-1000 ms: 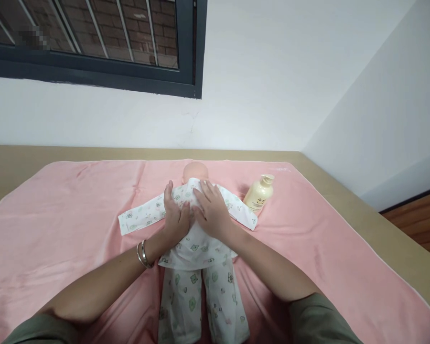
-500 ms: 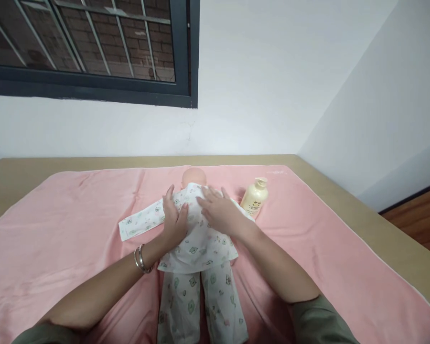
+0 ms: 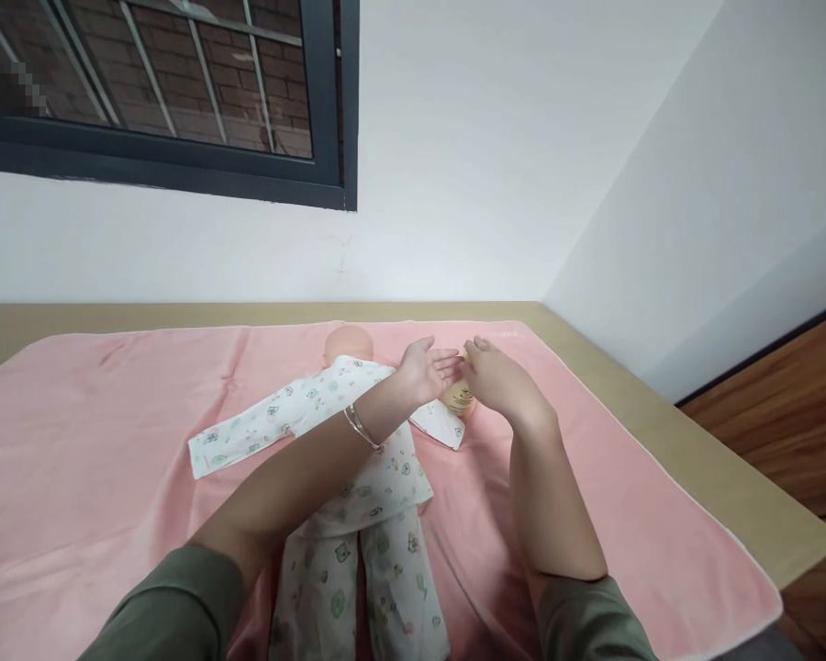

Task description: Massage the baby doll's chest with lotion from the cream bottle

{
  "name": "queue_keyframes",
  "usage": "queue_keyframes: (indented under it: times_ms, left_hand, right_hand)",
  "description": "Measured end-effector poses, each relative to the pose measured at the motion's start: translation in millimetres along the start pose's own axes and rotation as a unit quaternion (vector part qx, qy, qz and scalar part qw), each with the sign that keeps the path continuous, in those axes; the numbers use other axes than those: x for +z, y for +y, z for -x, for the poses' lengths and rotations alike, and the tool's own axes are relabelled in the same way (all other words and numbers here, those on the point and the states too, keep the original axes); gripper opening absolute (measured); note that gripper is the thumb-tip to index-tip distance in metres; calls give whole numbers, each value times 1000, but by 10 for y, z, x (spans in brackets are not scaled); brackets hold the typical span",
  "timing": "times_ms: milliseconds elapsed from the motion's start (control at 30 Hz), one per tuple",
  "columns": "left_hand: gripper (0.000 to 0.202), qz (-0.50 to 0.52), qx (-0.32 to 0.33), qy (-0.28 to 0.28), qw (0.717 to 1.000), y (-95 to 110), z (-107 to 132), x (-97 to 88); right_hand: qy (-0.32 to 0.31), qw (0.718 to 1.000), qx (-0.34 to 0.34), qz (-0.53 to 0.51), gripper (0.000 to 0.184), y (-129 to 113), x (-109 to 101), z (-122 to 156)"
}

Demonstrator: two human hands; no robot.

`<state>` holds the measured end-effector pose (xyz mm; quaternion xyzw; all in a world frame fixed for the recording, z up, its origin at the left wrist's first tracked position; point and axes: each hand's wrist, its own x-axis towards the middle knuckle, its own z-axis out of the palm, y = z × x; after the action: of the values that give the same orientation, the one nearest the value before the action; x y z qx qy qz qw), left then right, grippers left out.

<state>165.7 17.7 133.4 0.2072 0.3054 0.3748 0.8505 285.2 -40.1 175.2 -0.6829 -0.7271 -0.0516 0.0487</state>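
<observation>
A baby doll (image 3: 348,344) in white printed pyjamas (image 3: 385,473) lies face down on a pink towel (image 3: 96,459), its sleeves spread out. My left hand (image 3: 427,367) reaches across the doll's shoulder, open, palm turned up with the fingers stretched toward a cream lotion bottle (image 3: 458,400). My right hand (image 3: 499,381) lies over the top of that bottle with its fingers curled down around it, so most of the bottle is hidden. A bangle sits on my left wrist.
The towel covers a tan table (image 3: 695,459) pushed against a white wall. A dark-framed barred window (image 3: 179,101) is at the upper left. The table's right edge drops to a wooden floor (image 3: 798,404).
Both hands left the doll's back and moved right to the lotion bottle. The left hand turned palm up and the right hand closed over the bottle top. The camera shifted right.
</observation>
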Motion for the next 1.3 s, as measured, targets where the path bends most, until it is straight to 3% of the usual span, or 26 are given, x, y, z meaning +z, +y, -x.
queue_keyframes:
  times_ms: [167,333,500,567,667,733,767,900,967,1033,1133,1300]
  left_hand:
    - [49,11,-44,-8,999,-59,-99,10]
    - [54,-27,-98,-25,995,-69,58,-97]
    - [53,-59,-135,-50,988,-136,664,-461]
    - [55,-61,-129,-19,990,-141,979,-612]
    - [59,-43,-102,-8,994,-93,1374,-721]
    - [60,-34,-63,-15,997,-30,1545,-717]
    - [61,-38,-40,-24,998,11,1607,-706]
    - [65,-109,76,-18,991,242,1811,-728]
    - [67,-159,120,6,980,375,1929,-789]
    - [74,-195,124,-7,973,461,2045,-833]
    - [86,-188,102,-64,975,397,2153,-789]
    - [77,-220,166,-57,959,-78,2198,-596]
  right_hand:
    - [25,996,21,84,31,-106,66,-24]
    - [83,986,58,130,28,-255,161,-82]
    - [58,993,83,67,30,-185,110,-95]
    - [39,995,86,16,35,-152,77,-88]
    - [105,989,95,-39,51,-327,76,-27]
    - [184,978,50,-90,60,-635,115,87]
    - [199,972,-10,-126,60,-827,144,170]
    - [158,938,-250,-181,67,-1512,281,592]
    - [152,921,-304,-189,75,-1665,330,769]
    - [158,905,-346,-192,75,-1688,348,881]
    - [170,892,-366,-205,72,-1602,315,938]
    - [221,920,-234,-224,79,-1383,124,890]
